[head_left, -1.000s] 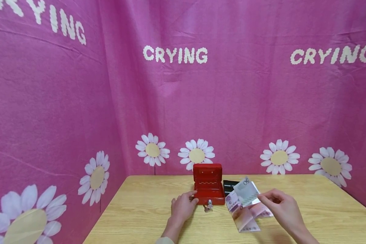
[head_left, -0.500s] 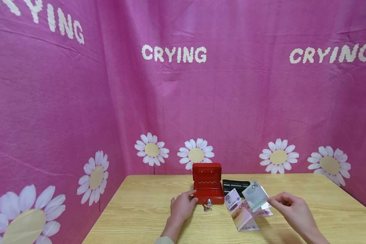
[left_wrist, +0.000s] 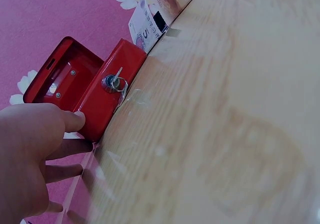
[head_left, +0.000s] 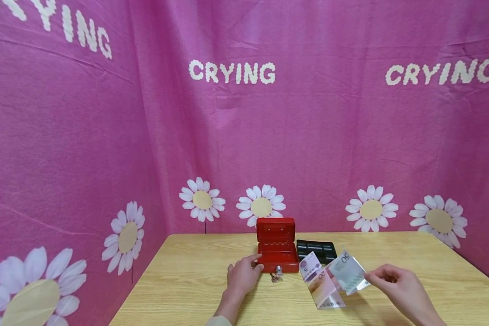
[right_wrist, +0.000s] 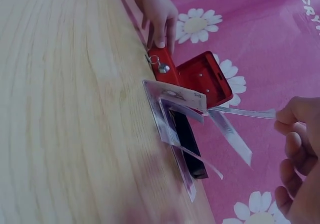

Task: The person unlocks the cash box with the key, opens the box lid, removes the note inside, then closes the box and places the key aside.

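Observation:
A small red cash box (head_left: 275,262) stands on the table with its lid raised. My left hand (head_left: 243,274) holds its left front corner, the thumb at the front rim and the other fingers along the side. Keys on a ring (left_wrist: 119,84) hang from the front lock. To the right, my right hand (head_left: 396,283) pinches the edge of a green 50 banknote (head_left: 344,273) between thumb and forefinger. Close by it, a folded 20 banknote (head_left: 321,288) and a purple 5 banknote (head_left: 309,267) stand on the table. The right wrist view shows the held note edge-on.
A black compartment tray (head_left: 315,249) lies right of the cash box, behind the banknotes. The wooden table (head_left: 199,258) reaches back to a pink cloth backdrop (head_left: 309,149) printed with daisies and lettering.
My right hand has moved right and toward me with the 50 banknote, so more of the black tray shows. The left hand has stayed on the cash box.

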The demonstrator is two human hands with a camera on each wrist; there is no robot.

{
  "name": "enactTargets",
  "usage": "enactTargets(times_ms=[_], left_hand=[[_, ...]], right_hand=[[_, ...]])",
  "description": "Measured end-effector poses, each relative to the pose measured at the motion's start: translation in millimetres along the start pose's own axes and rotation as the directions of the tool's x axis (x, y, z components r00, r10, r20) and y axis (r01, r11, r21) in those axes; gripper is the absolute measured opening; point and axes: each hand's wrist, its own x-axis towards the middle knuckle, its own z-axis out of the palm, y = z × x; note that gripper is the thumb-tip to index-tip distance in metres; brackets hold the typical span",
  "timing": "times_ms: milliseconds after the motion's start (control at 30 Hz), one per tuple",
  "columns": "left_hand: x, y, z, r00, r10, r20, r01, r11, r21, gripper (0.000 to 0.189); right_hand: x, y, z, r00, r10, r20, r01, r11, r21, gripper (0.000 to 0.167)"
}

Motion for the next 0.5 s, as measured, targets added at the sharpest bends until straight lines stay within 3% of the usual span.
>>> enactTargets(times_ms=[500], left_hand=[[-2.6, 2.5, -2.0, 1.0, -0.003, 0.003, 0.003, 1.0, -0.001, 0.032]], right_hand=[[0.6, 23.6, -0.6, 0.997, 0.046, 0.061, -0.045, 0.999, -0.025, 0.034]])
